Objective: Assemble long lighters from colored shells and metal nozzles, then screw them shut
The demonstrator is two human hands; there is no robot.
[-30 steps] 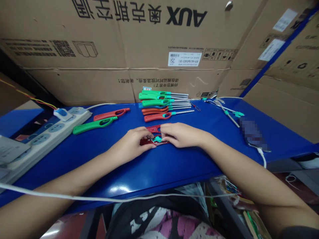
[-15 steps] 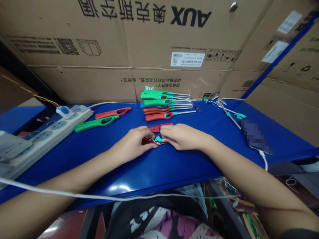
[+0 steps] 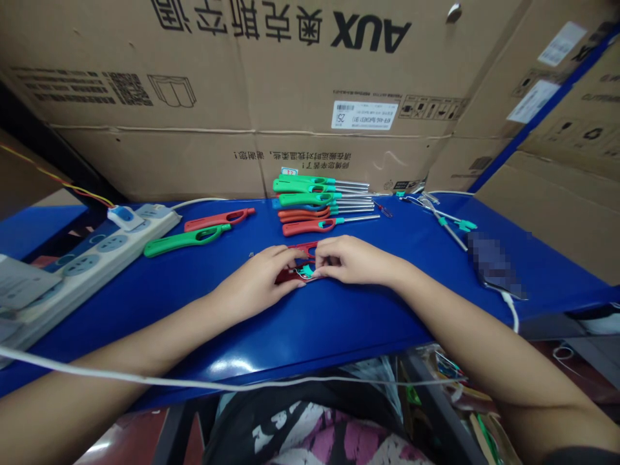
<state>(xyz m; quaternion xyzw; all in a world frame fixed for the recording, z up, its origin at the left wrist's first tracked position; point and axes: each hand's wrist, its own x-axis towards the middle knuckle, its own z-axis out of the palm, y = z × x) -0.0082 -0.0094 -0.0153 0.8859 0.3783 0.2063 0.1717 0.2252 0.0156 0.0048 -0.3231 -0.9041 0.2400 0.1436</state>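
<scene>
Close to the front of the blue table, an opened red lighter casing half (image 3: 285, 274) lies between my hands, with a teal trigger part (image 3: 306, 271) and thin white wire inside it. My left hand (image 3: 264, 278) grips the casing's left part, thumb on the near side and fingers on the far side. At its right end, the fingers of my right hand (image 3: 351, 259) are curled in a pinch against the thumb; what they hold is hidden. Just behind is another red casing half (image 3: 306, 248), partly covered by my fingers.
Behind my hands lie several stacked lighters (image 3: 310, 200) with metal tubes. To the left are a green handle shell (image 3: 188, 241), a red handle shell (image 3: 217, 219) and a power strip (image 3: 92, 258). Loose lighter parts (image 3: 448, 223) and a phone (image 3: 494, 265) lie right. Cardboard (image 3: 271, 97) stands behind.
My right hand has shifted slightly, its fingers lifting and curling back from the casing. My left fingers have moved a little over the casing, with the thumb still on its near side.
</scene>
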